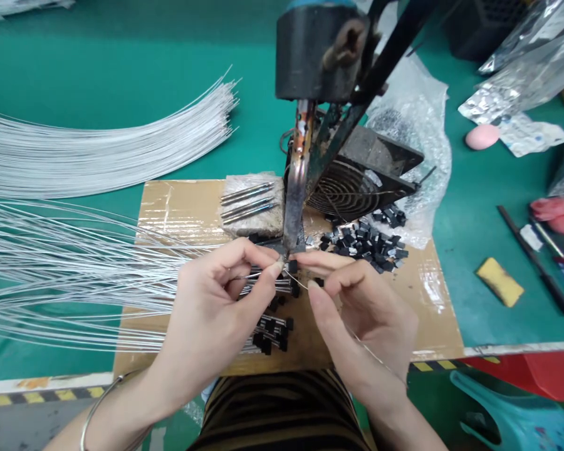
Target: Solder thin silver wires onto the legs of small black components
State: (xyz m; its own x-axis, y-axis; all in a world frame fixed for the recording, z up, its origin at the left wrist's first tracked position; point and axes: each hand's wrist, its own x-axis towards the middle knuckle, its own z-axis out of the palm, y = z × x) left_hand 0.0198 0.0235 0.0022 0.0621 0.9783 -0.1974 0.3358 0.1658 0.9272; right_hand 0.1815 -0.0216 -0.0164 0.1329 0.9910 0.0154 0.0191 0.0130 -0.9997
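A mounted soldering iron (295, 200) points down between my hands, its tip close to my fingertips. My left hand (225, 294) is closed in a pinch on a thin white wire (249, 275) right at the tip. My right hand (361, 307) pinches a thin strand of solder wire (297, 280) between thumb and finger; the strand runs to the tip and back across the palm. One right finger reaches toward the tip, and what it touches there is too small to make out. Below the hands lie white wires ending in black connectors (267, 332).
Loose black connectors (366, 244) are heaped beside a fan (345, 188) on the cardboard (432, 313). Metal soldering tips (247, 200) rest on a wrapped block. A white wire bundle (122, 156) lies at left. A yellow sponge (499, 282) and bubble wrap (432, 150) are at right.
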